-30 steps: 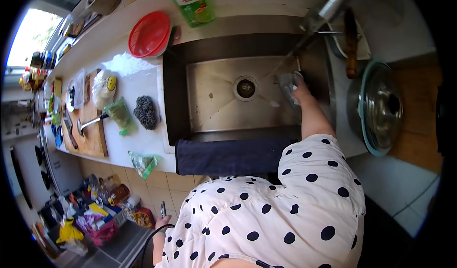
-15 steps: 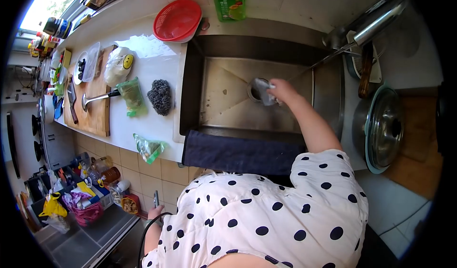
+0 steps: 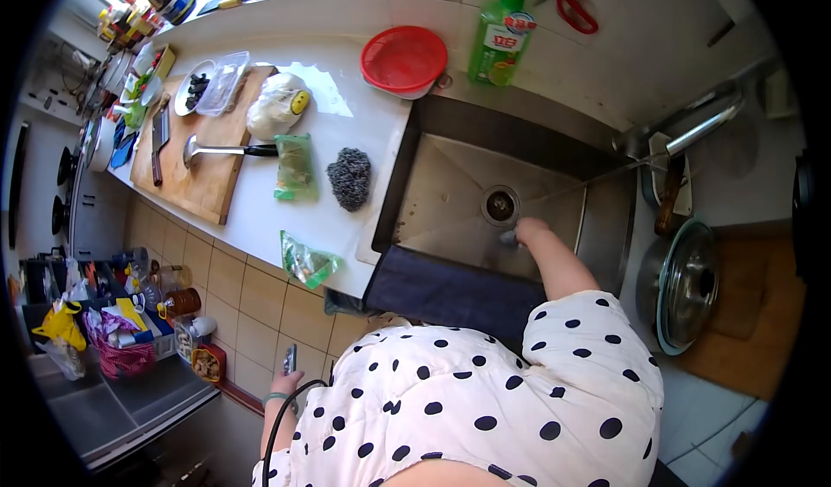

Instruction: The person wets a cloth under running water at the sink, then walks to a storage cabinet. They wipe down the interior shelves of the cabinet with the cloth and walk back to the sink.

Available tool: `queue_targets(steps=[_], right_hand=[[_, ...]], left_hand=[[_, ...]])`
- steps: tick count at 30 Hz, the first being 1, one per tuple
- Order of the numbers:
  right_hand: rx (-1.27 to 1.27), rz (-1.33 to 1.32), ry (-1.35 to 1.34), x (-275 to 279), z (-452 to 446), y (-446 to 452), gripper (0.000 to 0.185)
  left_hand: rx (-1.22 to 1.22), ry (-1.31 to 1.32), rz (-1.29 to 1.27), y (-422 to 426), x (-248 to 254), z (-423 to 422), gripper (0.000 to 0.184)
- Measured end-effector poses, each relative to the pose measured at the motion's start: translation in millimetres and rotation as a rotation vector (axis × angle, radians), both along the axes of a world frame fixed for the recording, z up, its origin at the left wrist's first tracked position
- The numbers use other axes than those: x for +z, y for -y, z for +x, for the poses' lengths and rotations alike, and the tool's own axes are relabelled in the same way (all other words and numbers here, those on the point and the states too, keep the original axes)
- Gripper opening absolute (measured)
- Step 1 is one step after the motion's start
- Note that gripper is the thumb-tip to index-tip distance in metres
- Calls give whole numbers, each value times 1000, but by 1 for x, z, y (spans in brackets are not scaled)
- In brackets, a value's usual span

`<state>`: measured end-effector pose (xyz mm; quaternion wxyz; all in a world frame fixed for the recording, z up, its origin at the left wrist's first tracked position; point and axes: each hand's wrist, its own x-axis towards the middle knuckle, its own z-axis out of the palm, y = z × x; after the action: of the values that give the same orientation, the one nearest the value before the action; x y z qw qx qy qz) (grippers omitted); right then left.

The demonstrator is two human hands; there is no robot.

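Note:
My right hand [image 3: 532,230] is low inside the steel sink [image 3: 446,171], just below and right of the drain [image 3: 500,204]. Its fingers are closed on a small, crumpled greyish thing [image 3: 510,238] that looks like thin plastic; most of it is hidden by the hand. The drain shows uncovered, with dark bits in its middle. Down at my left side, my left hand [image 3: 284,383] grips a slim grey device [image 3: 290,359] whose kind I cannot make out. A black cable [image 3: 281,418] passes close by that wrist.
A faucet [image 3: 705,128] reaches over the sink's right side, and a dark cloth [image 3: 450,288] covers its front edge. To the left are a steel wool scrubber [image 3: 350,180], a cutting board [image 3: 195,175] with a ladle [image 3: 229,149] and a knife [image 3: 159,141]. A lidded pot [image 3: 690,283] stands right.
My right hand has moved from over the drain toward the sink's near side, carrying the greyish thing and uncovering the drain. The camera view has shifted. My left hand still grips the device.

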<state>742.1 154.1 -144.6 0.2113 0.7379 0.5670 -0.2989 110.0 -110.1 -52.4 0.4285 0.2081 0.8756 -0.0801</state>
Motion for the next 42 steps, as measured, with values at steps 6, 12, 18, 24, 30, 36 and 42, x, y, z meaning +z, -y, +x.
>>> queue_targets(steps=[6,12,18,24,30,36,42], right_hand=[[-307,334,-587,120,-49,-73,27],[-369,683,-1215,223,-105,-186,31],[-613,951,-1228,209,-116,-186,33],[-1651,760,-2060,114,13,-74,36],[-1500,1120,-2165,167,72,-39,35],[-1477,1213,-2100,190,68,-28,12],[-1314,953,-2058,189,77,-14,8]], left_hand=[[111,75,119,36,-65,-36,53],[55,167,91,11,-24,-8,44],[136,132,220,34,-70,-34,28],[70,154,192,38,-84,-55,29],[-21,147,128,9,-61,-48,29],[-90,150,115,-14,-56,-43,30],[-131,169,118,-29,-53,-40,31]])
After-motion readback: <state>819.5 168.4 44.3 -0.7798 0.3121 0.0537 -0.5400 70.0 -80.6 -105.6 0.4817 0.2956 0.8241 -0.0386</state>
